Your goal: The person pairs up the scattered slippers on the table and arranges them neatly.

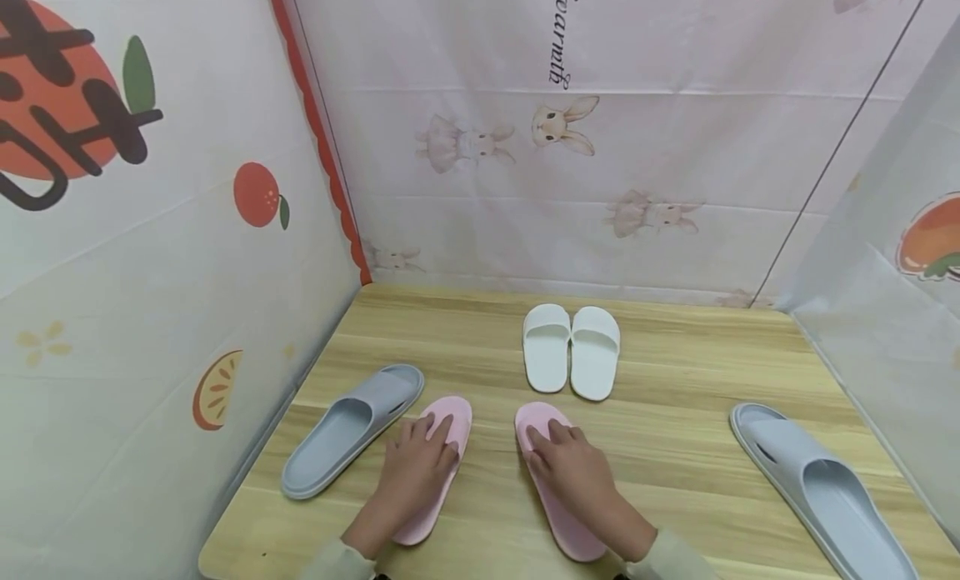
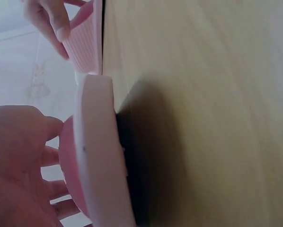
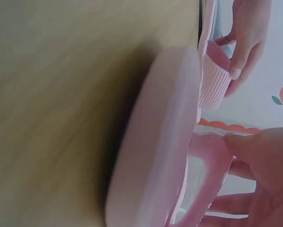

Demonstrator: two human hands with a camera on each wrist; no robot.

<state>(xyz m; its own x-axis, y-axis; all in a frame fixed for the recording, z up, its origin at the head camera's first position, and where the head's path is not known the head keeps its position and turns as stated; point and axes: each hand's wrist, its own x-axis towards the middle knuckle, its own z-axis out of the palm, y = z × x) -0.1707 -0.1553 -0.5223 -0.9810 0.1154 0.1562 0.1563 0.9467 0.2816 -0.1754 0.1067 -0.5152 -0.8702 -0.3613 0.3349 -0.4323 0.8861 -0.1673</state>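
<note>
The left hand (image 1: 420, 459) and right hand (image 1: 573, 472) are gripping, and partly hiding, the left pale-pink slipper (image 1: 426, 520) and right pale-pink slipper (image 1: 562, 522), whose toes are pointing away, long axes converging, on yellowish wood-grain board (image 1: 487, 522). Grey moulded slippers (image 1: 352, 434) are flanking them, the right one running out of frame. White strapped slippers (image 1: 546, 363) are lying beyond.

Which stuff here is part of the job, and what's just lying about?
Likely the job:
- left pink slipper, left hand on its strap
- right pink slipper, right hand on its strap

Seemingly lying about, no hand on them:
- two white slides side by side: left one, right one
- left grey slipper
- right grey slipper
</note>
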